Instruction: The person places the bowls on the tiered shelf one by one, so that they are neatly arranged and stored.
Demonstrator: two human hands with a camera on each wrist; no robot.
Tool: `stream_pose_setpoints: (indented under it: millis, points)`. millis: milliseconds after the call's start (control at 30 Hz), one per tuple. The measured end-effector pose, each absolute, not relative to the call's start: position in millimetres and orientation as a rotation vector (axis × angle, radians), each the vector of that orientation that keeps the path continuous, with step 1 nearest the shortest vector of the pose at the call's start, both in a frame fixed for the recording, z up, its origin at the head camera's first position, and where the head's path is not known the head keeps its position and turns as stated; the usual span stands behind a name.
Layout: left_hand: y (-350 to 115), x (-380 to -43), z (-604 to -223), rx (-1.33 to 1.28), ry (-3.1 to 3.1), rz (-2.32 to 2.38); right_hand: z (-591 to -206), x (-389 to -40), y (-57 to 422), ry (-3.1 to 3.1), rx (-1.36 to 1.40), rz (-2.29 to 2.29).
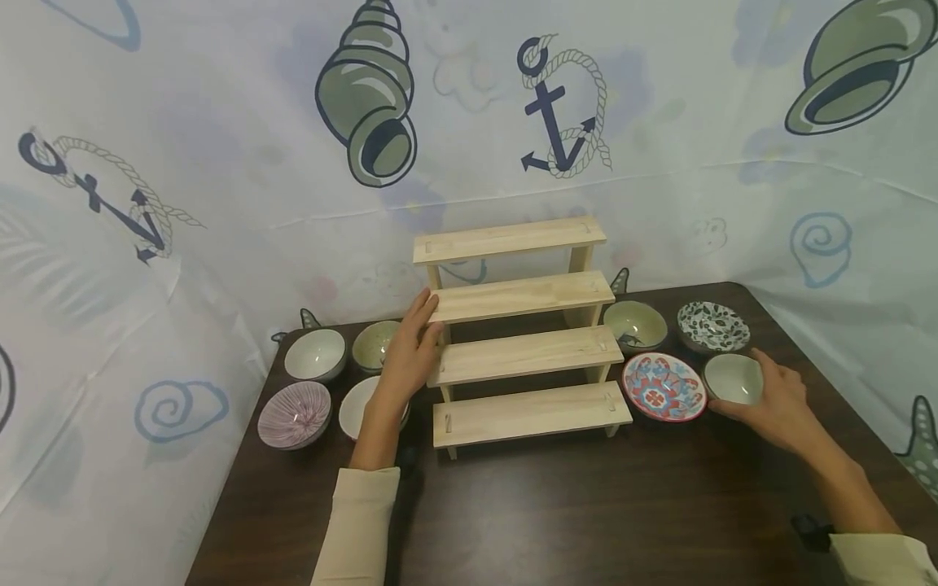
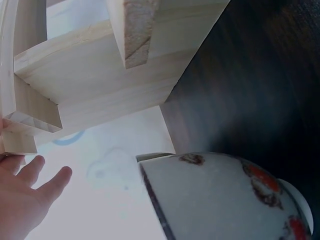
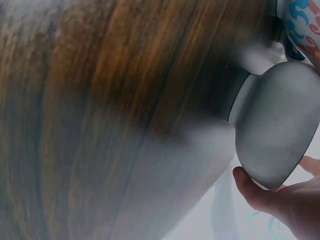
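Observation:
A stepped wooden shelf [image 1: 528, 358] with several pale tiers stands on the dark table. My left hand [image 1: 414, 354] is at its left end, fingertips by the ends of the middle tiers. In the left wrist view, loosely spread fingers [image 2: 52, 185] lie beside the wood, holding nothing. On the right, my right hand [image 1: 784, 407] holds a plain pale bowl [image 1: 733, 379], thumb on the near side and fingers round the far side. The right wrist view shows this bowl [image 3: 277, 125] from outside, tilted in that view. A red-and-blue patterned bowl [image 1: 664, 387] sits directly left of it.
Right of the shelf are an olive bowl [image 1: 635, 325] and a leaf-patterned bowl [image 1: 713, 327]. To the left stand a white bowl [image 1: 315, 355], a purple-streaked bowl [image 1: 295, 415], another olive bowl [image 1: 372, 346] and a white one [image 1: 355, 409] partly behind my left arm. Printed cloth [image 1: 469, 122] hangs behind the table.

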State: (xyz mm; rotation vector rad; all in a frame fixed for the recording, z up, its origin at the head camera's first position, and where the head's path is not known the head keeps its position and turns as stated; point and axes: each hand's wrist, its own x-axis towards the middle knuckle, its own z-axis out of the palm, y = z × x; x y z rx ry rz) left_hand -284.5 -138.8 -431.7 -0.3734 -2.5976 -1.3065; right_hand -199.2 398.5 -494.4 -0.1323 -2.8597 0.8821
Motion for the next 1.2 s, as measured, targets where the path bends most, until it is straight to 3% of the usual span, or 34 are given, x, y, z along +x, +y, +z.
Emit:
stream_pose_setpoints:
  millis: [400, 1200]
  points:
    - [-140, -282, -428, -0.366, -2.618, -1.268, -486, -190, 397, -2.847, -0.228, 0.874]
    - [-138, -285, -428, -0.383, -2.601, -1.241, -414, -172, 351, -2.686, -0.127, 0.925]
